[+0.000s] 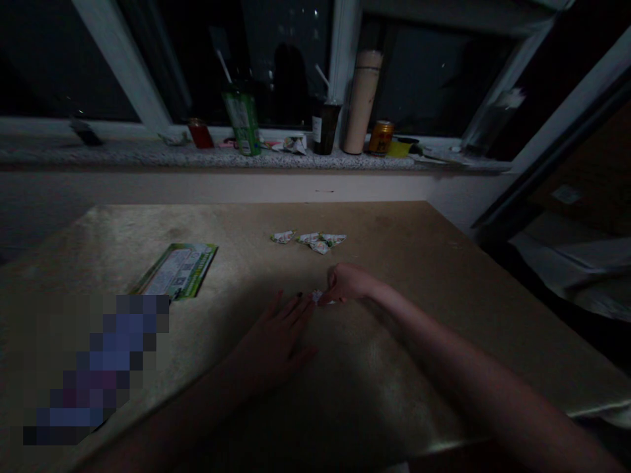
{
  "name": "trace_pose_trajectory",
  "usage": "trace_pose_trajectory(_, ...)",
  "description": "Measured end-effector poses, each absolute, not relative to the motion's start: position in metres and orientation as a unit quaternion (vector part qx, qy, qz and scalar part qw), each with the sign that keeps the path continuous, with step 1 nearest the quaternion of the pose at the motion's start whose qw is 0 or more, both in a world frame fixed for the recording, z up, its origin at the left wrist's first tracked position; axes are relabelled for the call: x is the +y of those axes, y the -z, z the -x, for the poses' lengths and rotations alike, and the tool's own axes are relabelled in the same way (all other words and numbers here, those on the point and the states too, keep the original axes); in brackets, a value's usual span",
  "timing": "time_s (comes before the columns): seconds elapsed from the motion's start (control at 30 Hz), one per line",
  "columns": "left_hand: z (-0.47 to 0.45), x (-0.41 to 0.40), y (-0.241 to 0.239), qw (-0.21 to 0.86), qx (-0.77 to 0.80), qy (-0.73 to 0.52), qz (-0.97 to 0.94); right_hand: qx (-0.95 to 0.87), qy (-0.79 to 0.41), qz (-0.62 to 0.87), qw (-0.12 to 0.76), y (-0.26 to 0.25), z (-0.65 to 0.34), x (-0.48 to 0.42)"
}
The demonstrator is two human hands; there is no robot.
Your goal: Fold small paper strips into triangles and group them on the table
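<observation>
My left hand [283, 332] lies flat on the table with its fingers stretched out and apart. Its fingertips reach a small whitish piece of paper [317, 297], mostly hidden beneath the fingers. From the right, my right hand [348, 284] is curled closed, its thumb or a finger pressing on the same paper. Further back lie several small folded paper pieces, printed in white and green: one on its own [282, 237] at the left and an overlapping group [321, 242] beside it.
On the table's left lies a green and white printed packet [177, 270], next to a blurred-out bluish object [106, 368]. Along the windowsill [162, 157] stand a green can with a straw [242, 125], a dark cup [325, 128], a tall pinkish cylinder [362, 105] and a gold can [381, 138].
</observation>
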State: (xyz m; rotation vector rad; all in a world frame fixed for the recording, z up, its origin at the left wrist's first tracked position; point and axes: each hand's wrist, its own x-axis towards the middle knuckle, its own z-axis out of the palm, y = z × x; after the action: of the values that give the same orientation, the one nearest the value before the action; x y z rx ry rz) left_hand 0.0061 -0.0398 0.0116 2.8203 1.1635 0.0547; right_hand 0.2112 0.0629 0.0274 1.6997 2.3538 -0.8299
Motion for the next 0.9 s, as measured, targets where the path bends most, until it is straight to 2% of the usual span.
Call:
trace_pose_trajectory(0.2,0.001,-0.045,-0.006,0.06,0.401,-0.017,-0.914,0.776,0.284,-0.556,0.087,-0.025,-0.208,0.068)
trace_pose_trajectory(0.63,0.005,-0.036,-0.009,0.043,0.382,0.005,-0.923,0.772,0.24,-0.584,0.075,-0.036,-0.206,0.056)
trace_pose_trajectory(0.9,0.012,-0.034,-0.01,0.04,0.392,0.027,-0.918,0.777,0.228,-0.586,0.03,-0.028,-0.211,0.05)
